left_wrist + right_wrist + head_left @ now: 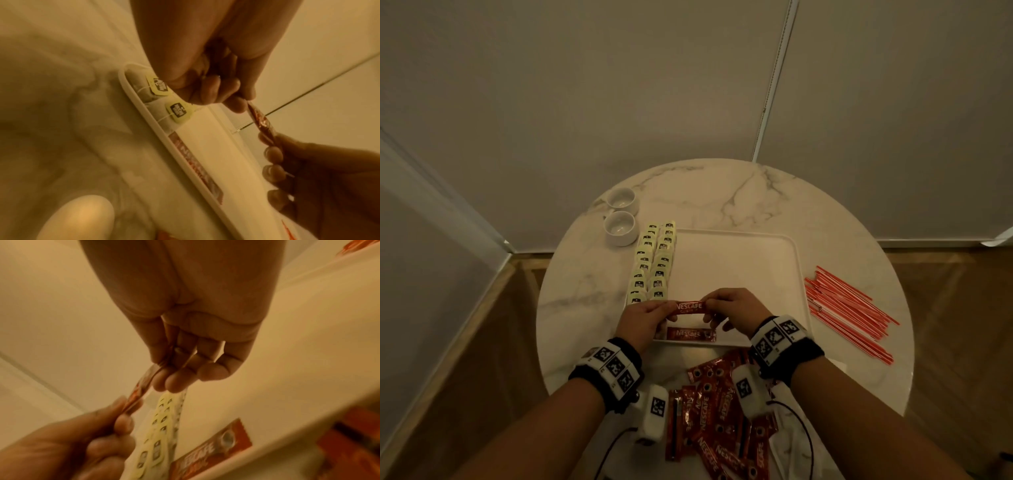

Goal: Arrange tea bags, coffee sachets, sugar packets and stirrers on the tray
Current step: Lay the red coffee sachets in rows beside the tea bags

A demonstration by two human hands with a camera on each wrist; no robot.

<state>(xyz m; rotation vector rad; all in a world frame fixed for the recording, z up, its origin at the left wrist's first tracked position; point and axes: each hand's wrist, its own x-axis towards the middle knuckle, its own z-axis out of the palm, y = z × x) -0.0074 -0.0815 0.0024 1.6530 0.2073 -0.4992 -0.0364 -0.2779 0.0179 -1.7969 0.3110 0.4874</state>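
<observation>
Tea bags (654, 263) already line the tray's (799, 274) left side, one coffee sachet (691, 334) laid; both hands, left (642, 317) and right (736, 310), pinch a second sachet (690, 306) above it; the pile (717, 411) and stirrers (849, 311) wait on the table; sugar unseen.

Two rows of pale tagged tea bags (652, 262) are lying on the white rectangular tray (736, 260) left of the fingers (710, 303); a red flat coffee sachet (691, 334) is lying beneath them.

- Dim, warm, yellowish light throughout; its source is not in view.
- Head view bends at the edges.
- Wrist views soft, perhaps motion-blurred.
</observation>
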